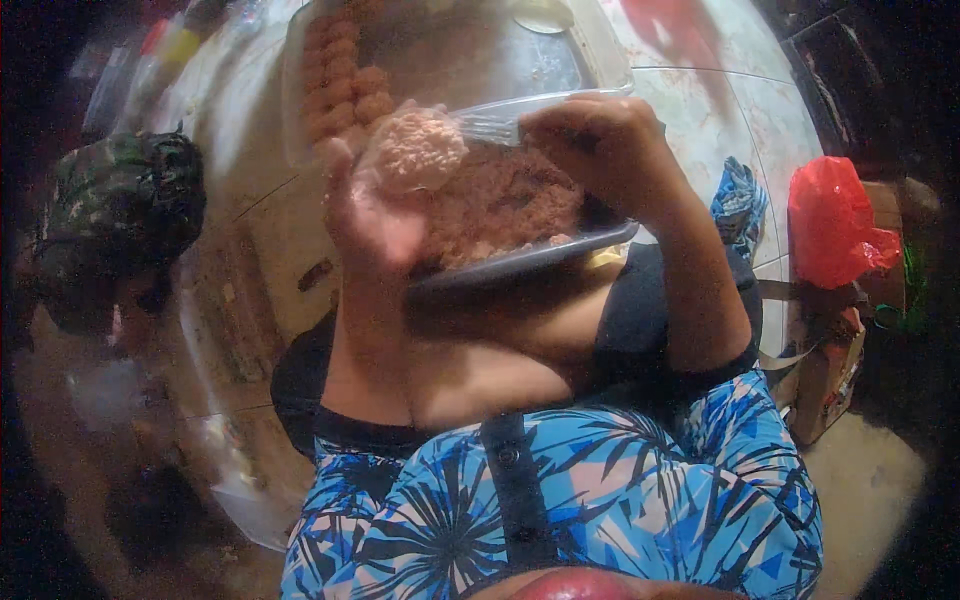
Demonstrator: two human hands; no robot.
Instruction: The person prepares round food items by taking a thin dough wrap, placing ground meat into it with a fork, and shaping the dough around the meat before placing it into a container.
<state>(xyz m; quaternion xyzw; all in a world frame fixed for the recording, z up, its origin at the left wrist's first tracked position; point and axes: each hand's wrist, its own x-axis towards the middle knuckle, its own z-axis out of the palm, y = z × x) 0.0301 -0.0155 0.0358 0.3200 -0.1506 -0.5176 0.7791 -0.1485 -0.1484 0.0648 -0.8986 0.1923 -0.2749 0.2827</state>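
Observation:
A small clear plastic bag (490, 124) is stretched between my two hands, with a pale pink, crumbly lump (422, 150) at its left end. My left hand (382, 222) cups the filled end from below and the left, its fingers partly hidden by the bag. The bag's gathered right end is pinched in my closed right hand (598, 140). Just beneath the bag lies a dark tray (530, 262) heaped with reddish-brown, crumbly stuff (505, 205). The stuff looks like food, but its exact kind does not show.
Rows of round, reddish-brown balls (335, 85) line the left side of a clear shallow container (615, 45) beyond the tray. A red plastic bag (835, 222) and a blue patterned cloth (738, 205) lie right. A dark camouflage bag (125, 205) stands left on the tiled floor.

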